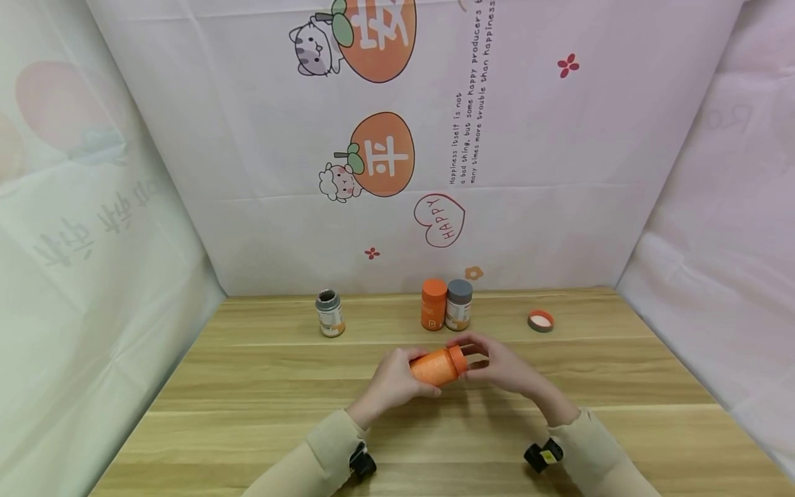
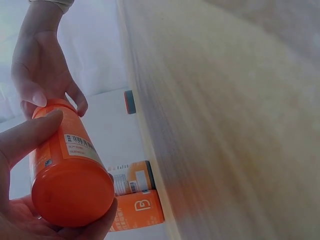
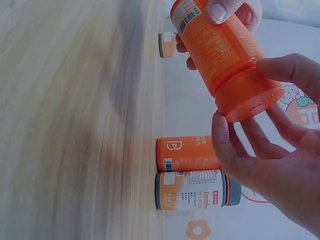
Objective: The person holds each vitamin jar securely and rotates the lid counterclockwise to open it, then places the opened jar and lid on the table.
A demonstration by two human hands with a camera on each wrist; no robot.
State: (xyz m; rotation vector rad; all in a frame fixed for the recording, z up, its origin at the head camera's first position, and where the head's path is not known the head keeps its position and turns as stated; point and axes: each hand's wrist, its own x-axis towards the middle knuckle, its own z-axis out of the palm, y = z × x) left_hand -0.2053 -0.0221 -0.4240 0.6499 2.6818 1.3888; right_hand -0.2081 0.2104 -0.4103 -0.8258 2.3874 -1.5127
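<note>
An orange plastic bottle (image 1: 435,367) is held tilted above the table, its orange cap (image 3: 250,95) on its neck and pointing to the right. My left hand (image 1: 397,378) grips the body, with the thumb along the side and the base facing the left wrist camera. Around the cap's rim curl the fingertips of my right hand (image 1: 497,362), touching it from both sides. A white label with a barcode (image 2: 80,145) shows on the bottle's side. Whether the cap is tight or loose I cannot tell.
At the back stand a second orange bottle (image 1: 433,305) and a grey-capped bottle (image 1: 459,307), side by side. An uncapped grey bottle (image 1: 330,315) stands further left. To the right lies a grey and orange cap (image 1: 541,321), inside up. White cloth walls (image 1: 528,172) enclose the wooden table (image 1: 261,414).
</note>
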